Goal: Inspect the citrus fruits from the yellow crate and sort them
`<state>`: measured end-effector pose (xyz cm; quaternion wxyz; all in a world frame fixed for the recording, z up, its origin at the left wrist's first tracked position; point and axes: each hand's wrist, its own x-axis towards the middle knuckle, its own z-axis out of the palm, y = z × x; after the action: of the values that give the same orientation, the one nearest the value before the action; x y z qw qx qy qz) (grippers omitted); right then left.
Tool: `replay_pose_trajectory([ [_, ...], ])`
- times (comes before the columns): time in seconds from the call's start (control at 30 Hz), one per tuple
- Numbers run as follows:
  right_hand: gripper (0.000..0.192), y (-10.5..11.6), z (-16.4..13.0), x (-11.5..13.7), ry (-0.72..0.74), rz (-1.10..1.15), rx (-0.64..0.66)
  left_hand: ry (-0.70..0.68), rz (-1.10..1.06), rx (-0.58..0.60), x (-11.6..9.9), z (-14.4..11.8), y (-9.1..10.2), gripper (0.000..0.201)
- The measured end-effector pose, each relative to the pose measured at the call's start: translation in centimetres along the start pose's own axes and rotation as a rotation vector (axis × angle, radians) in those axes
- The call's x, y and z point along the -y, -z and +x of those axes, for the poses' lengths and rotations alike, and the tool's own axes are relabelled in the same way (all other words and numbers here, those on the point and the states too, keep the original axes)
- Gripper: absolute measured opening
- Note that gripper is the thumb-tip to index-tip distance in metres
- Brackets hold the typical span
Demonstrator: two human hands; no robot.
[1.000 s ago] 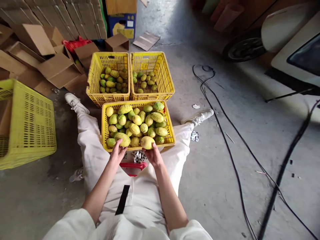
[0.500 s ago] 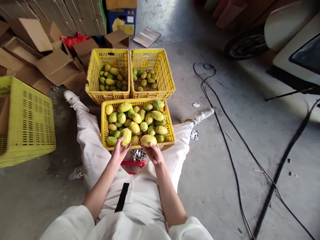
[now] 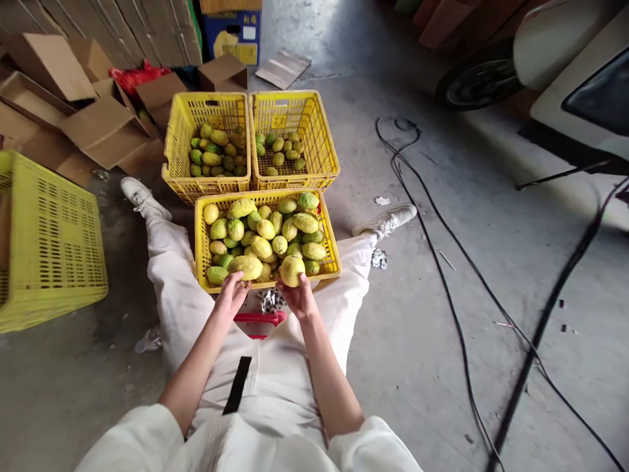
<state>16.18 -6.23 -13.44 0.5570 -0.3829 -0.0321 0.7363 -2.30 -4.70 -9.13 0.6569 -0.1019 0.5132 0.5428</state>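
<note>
My left hand (image 3: 232,295) is closed on an elongated yellow-green fruit (image 3: 246,267), held lengthwise above the near rim of a shallow yellow crate (image 3: 335,257). In my right hand (image 3: 299,298) is a rounder-looking yellow fruit (image 3: 293,271), its end turned upward. Both hands are at the crate's near edge, a little apart. Many similar oval fruits (image 3: 266,229), yellow to green and some ridged, fill the crate between my legs. Their exact kind is unclear to me.
Beyond stand two deeper yellow crates, a left one (image 3: 170,154) and a right one (image 3: 330,154), both with fruit inside. Another yellow crate (image 3: 59,242) is at far left, near open cardboard boxes (image 3: 105,128). Black cables (image 3: 445,282) cross the floor at right, near a vehicle (image 3: 574,92).
Both fruits have turned in my hands: the left one now lies lengthwise, and the right one shows its end. The whole view has shifted slightly.
</note>
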Motion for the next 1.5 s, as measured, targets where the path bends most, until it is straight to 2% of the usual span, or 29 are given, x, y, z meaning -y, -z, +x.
replay_pose_trajectory([
  [0.27,0.049,0.7,-0.3,0.1,0.002,0.021,0.003,0.012,0.008,0.064,-0.1,-1.3,-0.7,0.023],
  [0.53,0.046,0.0,-0.3,0.0,0.047,0.0,-0.005,0.012,0.009,-0.005,-0.2,-1.5,-1.0,0.021],
  [0.63,0.051,-0.7,-0.7,0.4,0.084,-0.002,0.009,0.034,0.005,-0.031,-0.1,-1.3,-0.8,0.017],
  [0.77,0.058,-1.1,-0.9,0.6,0.073,-0.035,0.045,0.072,-0.008,0.0,-0.5,-1.6,-1.2,0.018],
  [0.9,0.057,-0.8,-0.6,0.4,0.026,-0.075,0.017,0.112,0.024,0.024,-0.9,-2.1,-1.5,0.021],
  [1.03,0.052,-0.4,-0.5,0.1,0.008,-0.045,0.004,0.076,0.076,-0.01,-0.6,-1.6,-1.0,0.015],
  [1.23,0.048,-0.5,-0.7,0.5,0.017,-0.058,-0.009,0.031,0.114,0.0,0.0,-0.7,-0.5,0.021],
  [1.4,0.056,-1.1,-0.8,0.9,0.011,-0.062,0.062,0.005,0.144,0.022,0.3,-0.8,-0.4,0.026],
  [1.5,0.054,-1.4,-0.8,0.7,0.023,-0.031,0.052,0.022,0.161,0.015,0.4,-0.8,-0.2,0.025],
])
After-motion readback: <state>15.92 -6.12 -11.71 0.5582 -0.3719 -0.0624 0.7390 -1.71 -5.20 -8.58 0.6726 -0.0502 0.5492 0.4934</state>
